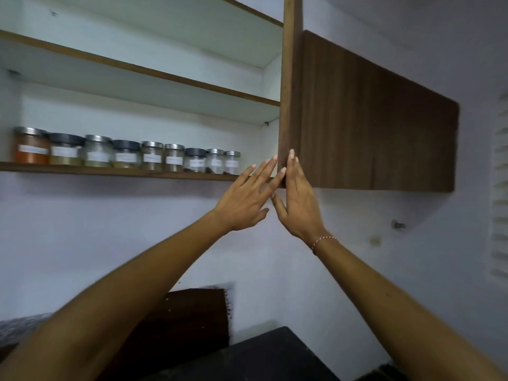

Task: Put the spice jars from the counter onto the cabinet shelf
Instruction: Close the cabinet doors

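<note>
Several labelled spice jars (126,154) with silver or black lids stand in a row on the lowest cabinet shelf (115,169). The leftmost jar (31,145) holds orange powder. My left hand (247,199) reaches up with straight fingers, its fingertips at the lower edge of the open brown cabinet door (371,119). My right hand (298,199) lies flat against the door's lower left corner, fingers straight. Neither hand holds a jar.
Two upper shelves (165,75) of the cabinet are bare. A dark counter (269,353) lies below, with a dark wooden board (189,317) leaning on the wall. A louvred window (499,188) is at the right edge.
</note>
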